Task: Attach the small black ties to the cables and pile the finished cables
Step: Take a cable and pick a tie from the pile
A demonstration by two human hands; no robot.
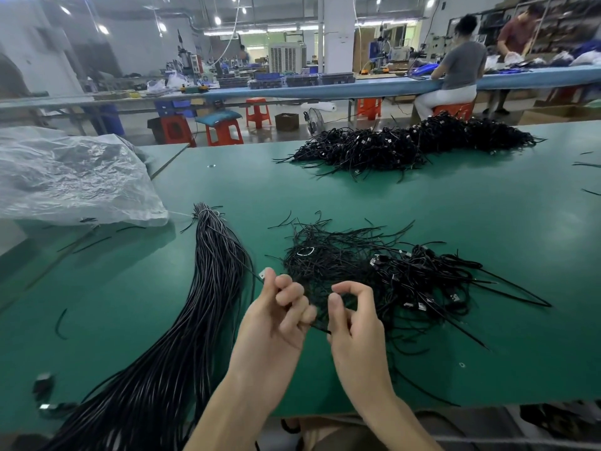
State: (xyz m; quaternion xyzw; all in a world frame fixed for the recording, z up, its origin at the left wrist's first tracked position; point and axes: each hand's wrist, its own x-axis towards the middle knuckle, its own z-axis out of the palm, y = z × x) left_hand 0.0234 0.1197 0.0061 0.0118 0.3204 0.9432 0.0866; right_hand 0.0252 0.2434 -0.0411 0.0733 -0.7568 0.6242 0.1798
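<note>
My left hand [279,310] grips one thin black cable [252,271] near its metal plug end, fingers curled round it. My right hand [354,317] is beside it, thumb and fingers pinching a small black tie [320,328] that runs between both hands. A thick bundle of black cables [208,288], bound at its far end, lies to the left and trails off the table's near edge. A loose heap of black ties [325,252] lies just beyond my hands. Cables with plugs [422,281] are piled to its right.
A large pile of black cables [406,144] sits far back on the green table [487,216]. A crumpled clear plastic bag [71,180] lies at the left. Stray ties are scattered at the left and right edges. People work at benches beyond; orange stools stand in the aisle.
</note>
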